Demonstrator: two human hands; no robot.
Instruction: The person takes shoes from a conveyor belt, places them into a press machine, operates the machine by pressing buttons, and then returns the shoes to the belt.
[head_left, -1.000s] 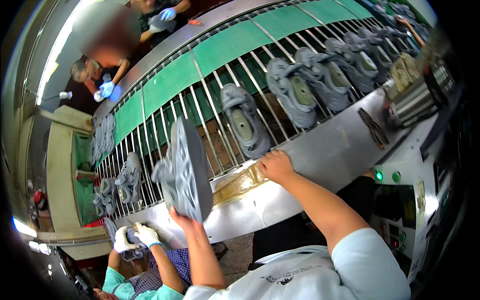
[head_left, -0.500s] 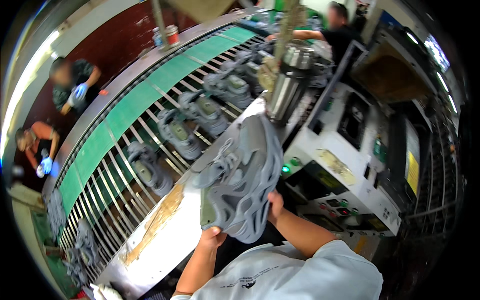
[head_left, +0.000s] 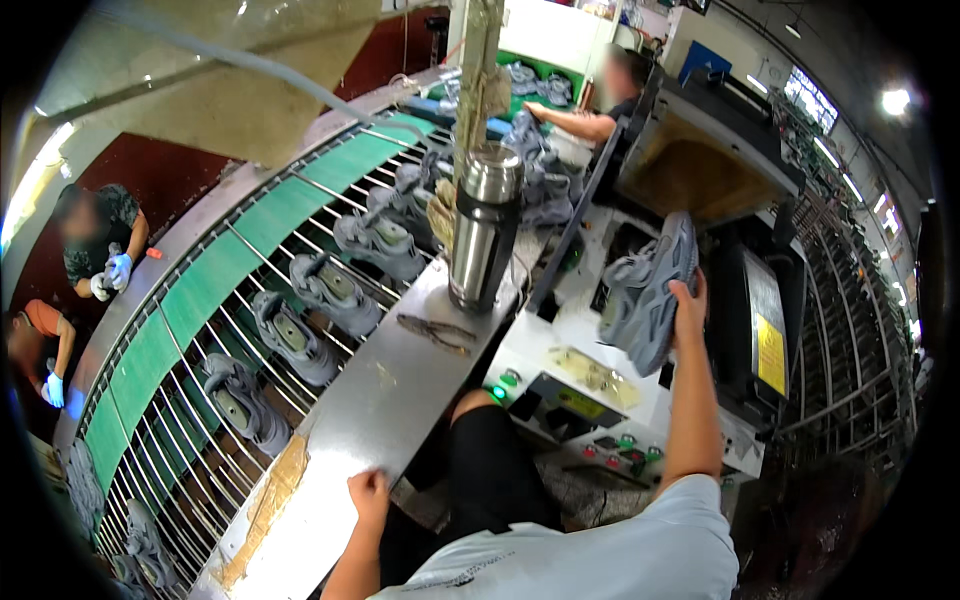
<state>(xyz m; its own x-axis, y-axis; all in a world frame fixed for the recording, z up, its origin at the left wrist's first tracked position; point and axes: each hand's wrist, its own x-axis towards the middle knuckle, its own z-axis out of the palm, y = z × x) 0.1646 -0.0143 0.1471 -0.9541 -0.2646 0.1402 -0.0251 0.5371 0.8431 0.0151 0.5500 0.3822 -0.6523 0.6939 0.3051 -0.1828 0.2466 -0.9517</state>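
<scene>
My right hand (head_left: 688, 308) grips a grey sneaker (head_left: 640, 300) along its sole, with the fingers wrapped round the sole's edge. The shoe is held above the white machine (head_left: 560, 352), in front of its raised lid (head_left: 690, 165). Beside the metal ledge (head_left: 385, 415), my left hand (head_left: 368, 492) is curled into a loose fist, and nothing shows in it. On that ledge lie dark pliers (head_left: 436, 330), and behind them stands a steel thermos (head_left: 484, 230).
Several grey sneakers (head_left: 290, 340) sit on the curved conveyor of metal bars and green belt (head_left: 235, 250). Across it are two people with gloved hands (head_left: 120, 270); another person's arm (head_left: 570, 120) reaches over shoes at the back. A dark rack (head_left: 850, 330) stands at the right.
The sneaker, held in both hands over the ledge before, has moved right to the machine in my right hand alone. My left hand has let go of it. The view has turned rightward.
</scene>
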